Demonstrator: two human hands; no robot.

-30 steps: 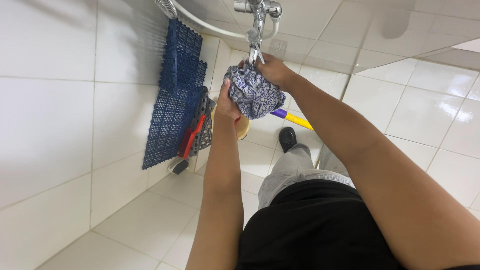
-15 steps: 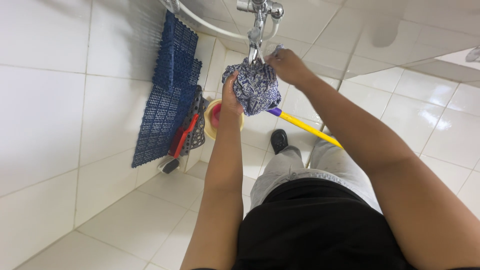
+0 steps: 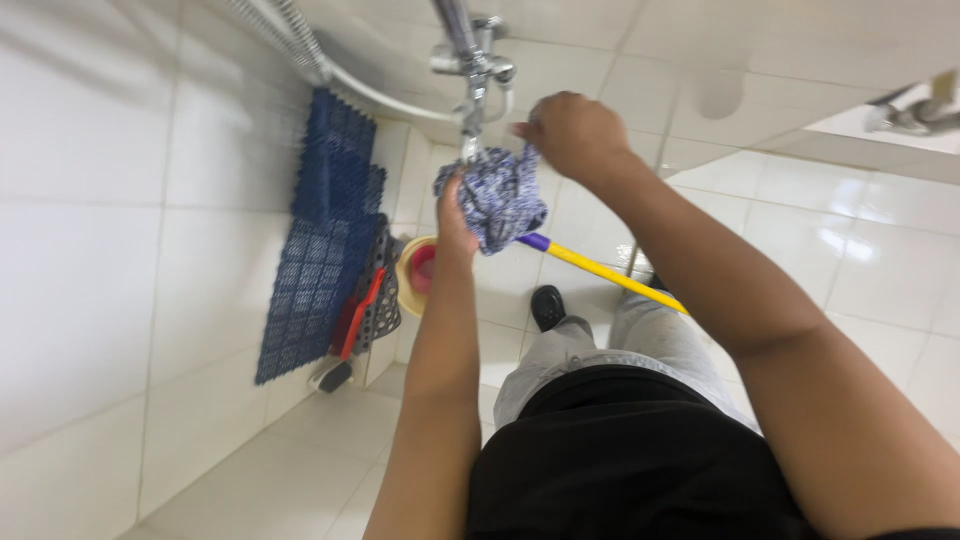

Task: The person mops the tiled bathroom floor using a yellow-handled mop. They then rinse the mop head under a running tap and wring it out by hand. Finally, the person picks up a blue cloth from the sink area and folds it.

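Note:
A blue-and-white cloth mop head [image 3: 497, 200] hangs bunched right under a chrome wall tap [image 3: 476, 70]. My left hand [image 3: 455, 222] grips the bundle from its left side and underneath. My right hand [image 3: 568, 132] is closed on the top of the bundle, just right of the tap spout. The mop's yellow handle [image 3: 612, 275] with a purple collar slants down to the right behind my right forearm. Whether water runs from the tap I cannot tell.
Blue plastic floor grids [image 3: 322, 230] lean on the white tiled wall at left, with a dark grid and a red-handled tool [image 3: 358, 312] against them. A yellow bucket with a red inside [image 3: 416, 268] stands on the floor. A shower hose [image 3: 290, 40] runs along the wall. My dark shoe [image 3: 547, 305] is below.
The view has moved closer to the tap. My right hand has shifted from the side of the mop head to its top, and the bundle looks more tightly bunched.

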